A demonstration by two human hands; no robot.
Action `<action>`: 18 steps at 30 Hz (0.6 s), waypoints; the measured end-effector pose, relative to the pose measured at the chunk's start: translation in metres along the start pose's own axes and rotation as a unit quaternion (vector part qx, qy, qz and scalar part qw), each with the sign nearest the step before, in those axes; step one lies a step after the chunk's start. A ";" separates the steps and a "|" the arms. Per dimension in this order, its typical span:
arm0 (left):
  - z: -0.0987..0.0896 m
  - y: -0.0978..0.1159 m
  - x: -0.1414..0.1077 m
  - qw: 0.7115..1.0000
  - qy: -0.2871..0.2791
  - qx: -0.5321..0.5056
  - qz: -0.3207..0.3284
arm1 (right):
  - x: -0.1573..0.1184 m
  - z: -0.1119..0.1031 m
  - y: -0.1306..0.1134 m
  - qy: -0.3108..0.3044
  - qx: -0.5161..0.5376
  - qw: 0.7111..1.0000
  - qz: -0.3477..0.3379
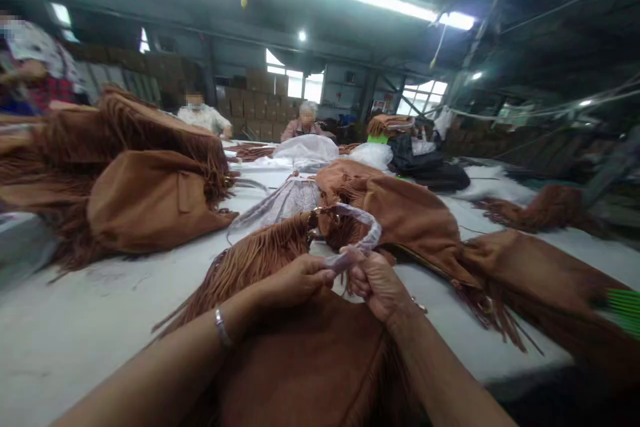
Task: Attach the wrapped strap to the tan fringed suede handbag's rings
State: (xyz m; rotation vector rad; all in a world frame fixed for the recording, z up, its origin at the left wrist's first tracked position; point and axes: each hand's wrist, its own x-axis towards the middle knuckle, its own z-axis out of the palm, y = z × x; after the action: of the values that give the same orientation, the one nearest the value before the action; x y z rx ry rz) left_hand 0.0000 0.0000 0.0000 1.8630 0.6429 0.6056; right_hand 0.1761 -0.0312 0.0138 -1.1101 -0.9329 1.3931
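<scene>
A brown fringed handbag (300, 360) lies on the table right in front of me. Its looped handle (370, 230) is wrapped in thin, whitish plastic and arches up and away from the bag. My left hand (303, 278) pinches the wrapped handle near its lower end, with a silvery bracelet on the wrist. Just to the right, my right hand (375, 280) is closed round the same handle, fingers curled over the wrapping. Long fringe (255, 257) spreads to the left beyond my left hand. Metal rings show dimly where the handle meets the bag.
More brown bags lie left (145, 200) and right (410, 213) on the white table (100, 320). A heap of fringed bags (135, 123) rises at the left. Clear plastic (307, 150) and a black bundle (425, 163) lie farther back. Several people work around the table.
</scene>
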 end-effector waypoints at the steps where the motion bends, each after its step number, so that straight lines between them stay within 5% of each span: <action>1: 0.004 0.000 0.001 1.000 0.003 0.011 0.011 | 0.002 -0.003 -0.003 0.017 0.006 1.000 -0.007; 8: 0.018 -0.002 0.004 0.994 0.084 0.060 0.034 | 0.020 -0.025 -0.020 0.131 -0.026 0.989 -0.065; 13: 0.020 -0.004 0.005 0.988 0.131 0.077 0.020 | 0.004 -0.023 -0.022 0.227 -0.138 0.933 -0.245; 15: 0.024 -0.003 0.008 0.987 0.135 0.077 0.041 | -0.009 -0.016 -0.020 0.125 -0.319 0.859 -0.382; 18: 0.032 0.000 0.009 0.984 0.135 0.086 0.080 | -0.020 -0.008 -0.015 -0.064 -0.595 0.643 -0.477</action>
State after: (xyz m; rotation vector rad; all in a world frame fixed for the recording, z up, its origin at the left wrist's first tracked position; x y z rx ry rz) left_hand 0.0280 -0.0148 -0.0095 2.0246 0.7440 0.9457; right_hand 0.1874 -0.0498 0.0287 -1.0363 -2.2515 -0.2168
